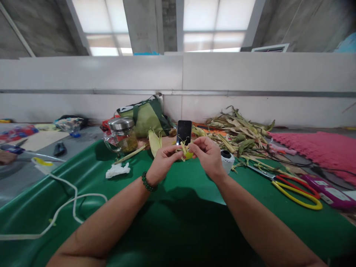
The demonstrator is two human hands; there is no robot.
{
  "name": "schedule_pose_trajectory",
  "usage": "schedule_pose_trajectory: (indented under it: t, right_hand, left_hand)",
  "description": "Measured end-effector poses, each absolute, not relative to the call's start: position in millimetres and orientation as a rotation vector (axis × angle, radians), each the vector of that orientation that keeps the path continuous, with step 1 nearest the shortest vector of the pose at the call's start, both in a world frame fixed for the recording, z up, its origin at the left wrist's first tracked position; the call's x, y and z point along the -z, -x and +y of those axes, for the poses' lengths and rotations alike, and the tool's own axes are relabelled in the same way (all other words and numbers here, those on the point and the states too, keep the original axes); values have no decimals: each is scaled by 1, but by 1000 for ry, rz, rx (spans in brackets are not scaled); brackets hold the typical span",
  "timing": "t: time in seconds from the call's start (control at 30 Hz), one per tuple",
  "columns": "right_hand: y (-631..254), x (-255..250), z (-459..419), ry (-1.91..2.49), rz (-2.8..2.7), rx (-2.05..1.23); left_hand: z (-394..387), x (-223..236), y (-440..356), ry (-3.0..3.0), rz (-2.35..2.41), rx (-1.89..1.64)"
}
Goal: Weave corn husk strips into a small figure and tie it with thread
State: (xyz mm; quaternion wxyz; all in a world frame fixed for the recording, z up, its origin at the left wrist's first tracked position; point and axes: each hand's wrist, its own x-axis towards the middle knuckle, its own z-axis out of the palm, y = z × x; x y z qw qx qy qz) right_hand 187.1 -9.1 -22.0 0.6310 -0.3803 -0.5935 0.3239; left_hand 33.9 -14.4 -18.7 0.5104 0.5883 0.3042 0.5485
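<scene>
My left hand [163, 163] pinches a small knot of pale corn husk strips [183, 148], with thin curled ends sticking up. Close on its right, my right hand [209, 155] has thumb and fingers pressed together; whatever lies between them is too small to make out. A yellow-green round thing [189, 155] shows just behind the husk strips, partly covered. Behind both hands a dark phone [184, 130] stands upright. A broad corn husk [154, 142] lies left of it, and a white spool [227, 161] with a dark core stands beside my right wrist.
Scissors [294, 191] with red and yellow handles lie at right near a purple box [329, 191]. Dried husks [236, 128] are heaped behind. A glass jug [122, 135], green bag [147, 116], crumpled tissue [118, 170] and white cord [75, 194] are at left on the green mat [125, 207].
</scene>
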Motion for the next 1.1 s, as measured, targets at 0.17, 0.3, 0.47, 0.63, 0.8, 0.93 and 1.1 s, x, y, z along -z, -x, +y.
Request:
schedule_pose_trajectory:
  t: [0.17,0.3,0.47,0.63,0.8,0.93,1.1]
  right_hand:
    - [-191,22,-9,816,-1512,-548]
    - [-194,19,-15,688,-1746,-204]
    - [-192,21,-14,678,-1833,-195]
    - [-189,19,-16,828,-1669,-491]
    - [-189,13,-16,868,-1569,-875]
    - [-189,13,-14,907,-1501,-977]
    - [-188,15,-12,907,-1424,-1040]
  left_hand:
    - [-12,20,-33,-1365,681,-1312]
    - [-13,18,-33,-1402,684,-1306]
    - [-14,18,-35,-1521,749,-1349]
    - [-15,21,-36,-1611,850,-1372]
    - [-16,24,-35,-1700,872,-1369]
    - [-14,27,-35,-1789,913,-1363]
    - [-13,29,-35,-1824,882,-1347]
